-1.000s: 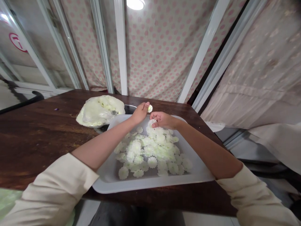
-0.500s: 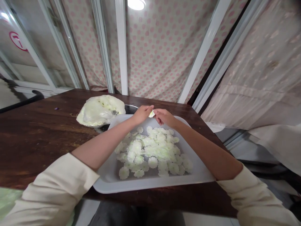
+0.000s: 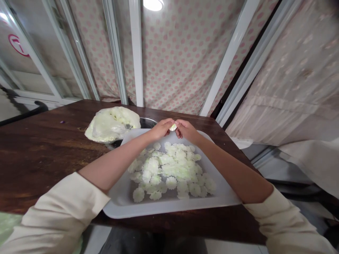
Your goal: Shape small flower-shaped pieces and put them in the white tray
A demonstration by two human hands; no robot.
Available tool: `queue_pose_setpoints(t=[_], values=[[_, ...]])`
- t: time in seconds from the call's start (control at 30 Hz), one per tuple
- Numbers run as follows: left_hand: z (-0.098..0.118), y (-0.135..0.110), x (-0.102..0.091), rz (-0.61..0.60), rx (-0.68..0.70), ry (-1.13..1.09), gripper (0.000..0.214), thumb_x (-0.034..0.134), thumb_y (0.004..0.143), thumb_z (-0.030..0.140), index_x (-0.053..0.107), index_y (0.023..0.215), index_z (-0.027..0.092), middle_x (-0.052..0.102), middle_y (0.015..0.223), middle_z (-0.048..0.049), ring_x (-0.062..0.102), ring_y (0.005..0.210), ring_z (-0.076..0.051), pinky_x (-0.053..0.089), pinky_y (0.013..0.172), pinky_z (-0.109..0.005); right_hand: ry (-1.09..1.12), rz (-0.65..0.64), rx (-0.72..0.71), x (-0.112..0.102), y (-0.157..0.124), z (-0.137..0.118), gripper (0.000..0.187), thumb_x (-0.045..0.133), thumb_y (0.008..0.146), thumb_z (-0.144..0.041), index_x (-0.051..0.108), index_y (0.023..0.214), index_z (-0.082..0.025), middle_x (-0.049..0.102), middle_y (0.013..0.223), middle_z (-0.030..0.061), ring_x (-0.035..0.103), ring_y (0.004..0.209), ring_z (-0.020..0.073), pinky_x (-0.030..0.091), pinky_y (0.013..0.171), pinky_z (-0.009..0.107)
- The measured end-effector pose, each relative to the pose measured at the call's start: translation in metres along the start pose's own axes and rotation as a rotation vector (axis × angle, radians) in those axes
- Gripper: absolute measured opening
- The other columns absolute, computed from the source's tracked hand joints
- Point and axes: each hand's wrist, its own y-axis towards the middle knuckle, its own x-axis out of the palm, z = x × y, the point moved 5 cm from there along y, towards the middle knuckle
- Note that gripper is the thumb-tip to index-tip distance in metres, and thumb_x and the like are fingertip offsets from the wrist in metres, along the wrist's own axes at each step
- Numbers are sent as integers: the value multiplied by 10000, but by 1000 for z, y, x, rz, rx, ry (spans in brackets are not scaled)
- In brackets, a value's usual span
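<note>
Above the far rim of a translucent white plastic tub (image 3: 169, 209), my two hands meet around one pale, scallop-edged artificial flower (image 3: 173, 127). My left hand (image 3: 162, 128) pinches it from the left, thumb on top. My right hand (image 3: 186, 129) grips it from the other side, its lower fingers curled under. Inside the tub lie several loose white-green flowers (image 3: 171, 182) of the same scalloped form, heaped toward the middle. Part of the held flower is hidden by my fingers.
A clear plastic bag (image 3: 106, 123) of pale pieces rests on a dark round container (image 3: 147, 122) behind the tub's left corner. All stand on a dark brown wooden table (image 3: 53, 151). Glass panels with a dotted curtain (image 3: 180, 63) rise beyond it.
My hands have come closer together, and both thumbs now press at the flower. It has shifted slightly to the right. The tub and bag stay in place.
</note>
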Motion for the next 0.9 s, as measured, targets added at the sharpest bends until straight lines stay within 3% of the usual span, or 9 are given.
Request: queue_pose_setpoints(t=[0.1, 0.2, 0.37, 0.53, 0.73, 0.9], values=[[1, 1, 1, -47, 31, 15, 367, 303, 907, 353, 483, 673, 134, 620, 582, -34, 410, 440, -64, 238, 430, -191, -17, -23, 4, 6, -2, -2, 475, 396, 822, -634, 432, 698, -176, 470, 513, -39, 438, 414, 65, 340, 405, 197], [-1, 1, -1, -57, 50, 54, 444, 299, 909, 391, 546, 667, 113, 641, 605, -54, 466, 493, -79, 262, 446, -191, -61, -44, -7, 9, -4, -6, 472, 427, 811, -627, 434, 686, -171, 477, 528, -35, 445, 424, 60, 351, 419, 196], [0, 0, 4, -119, 84, 58, 615, 185, 920, 479, 578, 638, 99, 600, 595, -55, 397, 450, -60, 267, 431, -196, -44, -13, 16, 4, -1, -5, 463, 433, 816, -613, 439, 675, -172, 467, 497, -43, 431, 392, 57, 332, 392, 191], [-3, -1, 11, -144, 73, -61, 414, 394, 871, 486, 556, 755, 123, 479, 542, 21, 291, 407, -41, 232, 397, -185, -13, 79, 53, -8, 1, 1, 457, 425, 821, -614, 467, 724, -169, 477, 485, -40, 448, 395, 69, 339, 391, 195], [-3, -2, 6, -118, -20, -111, 449, 377, 876, 464, 553, 667, 108, 388, 465, 30, 223, 390, -40, 165, 386, -199, -74, 1, -83, -2, -3, -10, 468, 367, 843, -618, 459, 752, -168, 477, 519, -35, 444, 434, 71, 362, 439, 201], [0, -2, 4, -100, -38, -53, 416, 414, 855, 456, 547, 668, 109, 535, 545, -15, 265, 405, -35, 185, 389, -189, -145, -28, -66, 0, -5, -10, 461, 366, 849, -605, 483, 783, -163, 486, 538, -32, 448, 451, 69, 371, 450, 195]])
